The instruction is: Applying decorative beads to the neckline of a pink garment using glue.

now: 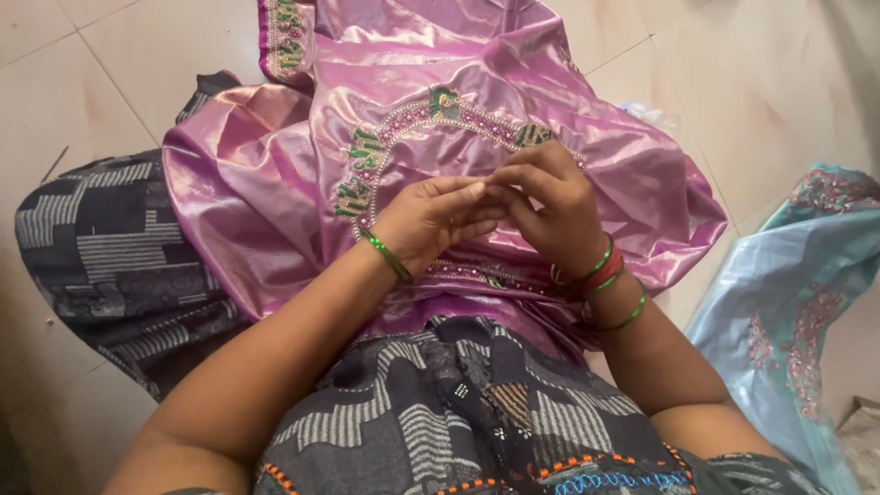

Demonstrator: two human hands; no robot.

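**Two hands meet over the beaded neckline**

Both hands sit on a shiny pink-purple garment [275, 183] that is draped across the person's lap, and the landmark here is its embroidered neckline [403, 124], a curved band of green motifs edged with small beads.

The left hand [431, 220] lies just below that neckline, palm down, with its fingers held close together and stretched towards the other hand; a thin green bangle [390, 258] circles the wrist. Its fingertips touch the fingers of the right hand.

The right hand [550, 206] rests at the lower right end of the neckline, fingers curled inward and bunched, thumb and forefinger pressed together where the two hands meet. Whatever is pinched there is too small to make out. Red and green bangles [600, 270] ring this wrist.

Below the neckline, nearer the body, the garment's hem overlaps the person's dark patterned dress [440, 412]. Well to the right of the neckline, a pale blue embroidered cloth [797, 302] lies on the tiled floor [761, 82].
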